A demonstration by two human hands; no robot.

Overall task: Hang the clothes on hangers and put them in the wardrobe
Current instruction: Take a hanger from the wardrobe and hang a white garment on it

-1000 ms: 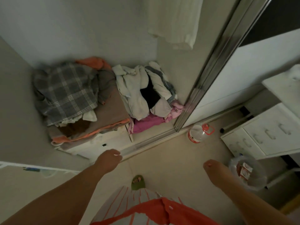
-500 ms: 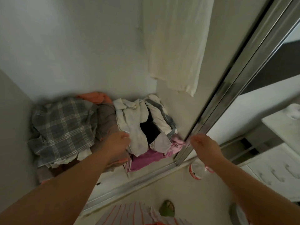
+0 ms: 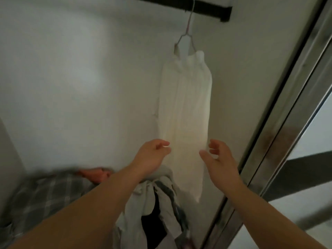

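A: Cream dress [image 3: 185, 112] is hanging on a wire hanger [image 3: 186, 35] from the dark rail [image 3: 206, 8] inside the wardrobe.

B: Hands?

A: Left hand [image 3: 152, 157] and right hand [image 3: 219, 159] are reaching up either side of the dress, near its lower part. Fingers are loosely spread, gripping nothing.

B: Touching it?

A: Cannot tell, blurry.

B: Below?

A: Pale clothes pile [image 3: 161, 203] is lying under the dress, plaid cloth [image 3: 45, 198] left of it. Metal door frame [image 3: 280, 108] is standing at right.

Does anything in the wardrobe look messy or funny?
Yes. Below the neatly hung white garment, clothes lie in loose heaps: a plaid shirt crumpled at the left, and grey and black pieces tangled together. The metal door frame also has a brownish stain.
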